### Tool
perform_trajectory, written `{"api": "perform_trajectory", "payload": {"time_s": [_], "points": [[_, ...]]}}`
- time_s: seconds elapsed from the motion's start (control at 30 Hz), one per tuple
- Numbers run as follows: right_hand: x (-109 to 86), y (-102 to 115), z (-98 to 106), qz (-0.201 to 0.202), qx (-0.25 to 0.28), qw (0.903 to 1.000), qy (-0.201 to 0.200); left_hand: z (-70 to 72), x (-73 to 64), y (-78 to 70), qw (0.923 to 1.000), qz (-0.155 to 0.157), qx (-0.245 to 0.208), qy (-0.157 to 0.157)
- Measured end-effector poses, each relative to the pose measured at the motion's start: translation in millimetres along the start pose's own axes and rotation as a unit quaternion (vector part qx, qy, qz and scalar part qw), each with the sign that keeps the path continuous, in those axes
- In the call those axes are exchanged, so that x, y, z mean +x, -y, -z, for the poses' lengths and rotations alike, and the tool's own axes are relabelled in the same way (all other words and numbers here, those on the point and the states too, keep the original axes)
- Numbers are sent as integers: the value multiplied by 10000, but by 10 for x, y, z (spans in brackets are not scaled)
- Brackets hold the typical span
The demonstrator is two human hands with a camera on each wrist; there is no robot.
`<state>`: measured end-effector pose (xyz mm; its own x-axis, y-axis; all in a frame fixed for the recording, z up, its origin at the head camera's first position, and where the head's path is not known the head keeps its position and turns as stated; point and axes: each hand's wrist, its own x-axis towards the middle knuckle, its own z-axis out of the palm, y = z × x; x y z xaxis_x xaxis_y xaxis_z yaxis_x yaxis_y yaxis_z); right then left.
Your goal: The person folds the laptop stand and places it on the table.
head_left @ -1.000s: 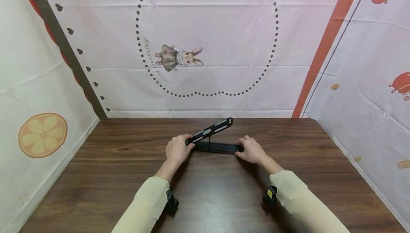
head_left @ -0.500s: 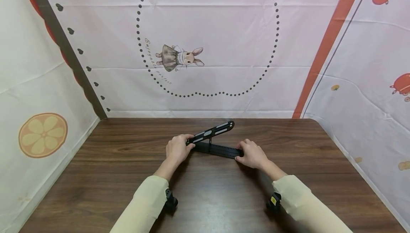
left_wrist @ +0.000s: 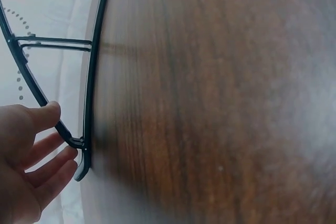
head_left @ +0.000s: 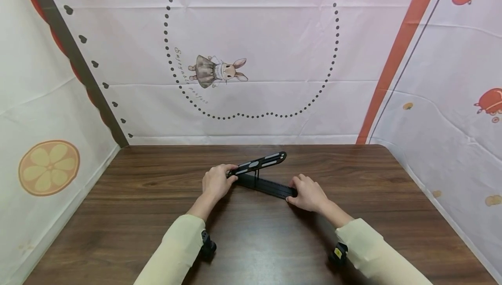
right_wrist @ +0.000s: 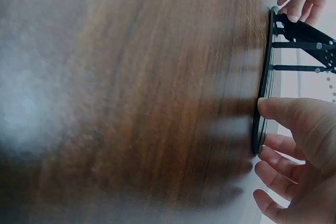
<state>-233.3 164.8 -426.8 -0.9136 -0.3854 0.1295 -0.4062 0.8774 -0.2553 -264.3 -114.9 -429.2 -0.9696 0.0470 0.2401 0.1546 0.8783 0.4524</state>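
A black folding laptop stand is spread in a narrow V over the table, its hinged end at the left. Grey pads line its slotted upper arm, which slants up to the right. Thin struts join the arm to the base bar, seen edge-on in the left wrist view. My left hand pinches the stand near the hinge, thumb on the upper arm and fingers behind it. At the other end, my right hand grips the base bar between thumb and fingers. Part of that end is hidden by the hand.
The brown wood table reaches back to a printed cloth hanging behind it. More cloth hangs at the left and right sides. Each wrist carries a small black camera below the sleeve cuff.
My right hand has drawn the base bar's right end toward me, so the bar slants more. The upper arm's free end has dipped a little. The left hand has stayed nearly in place.
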Motion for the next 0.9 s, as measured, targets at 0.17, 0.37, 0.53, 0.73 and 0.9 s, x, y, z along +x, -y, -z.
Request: {"api": "perform_trajectory", "payload": {"time_s": [0.17,0.37,0.53,0.73,0.9], "points": [[-37,28,1,0,9,10000,51,9,-1,6,10000,-16,-21,65],[-75,44,-12,69,-20,10000,-20,1,0,1,9999,-72,-123,30],[-98,52,-24,122,-24,9998,-121,-24,-3,-15,9998,-21,-164,-77],[-122,77,-23,33,-68,9999,-93,-51,12,-33,9998,38,-75,-173],[-132,104,-20,12,-78,9999,-83,-56,34,-39,9997,82,-150,-159]]}}
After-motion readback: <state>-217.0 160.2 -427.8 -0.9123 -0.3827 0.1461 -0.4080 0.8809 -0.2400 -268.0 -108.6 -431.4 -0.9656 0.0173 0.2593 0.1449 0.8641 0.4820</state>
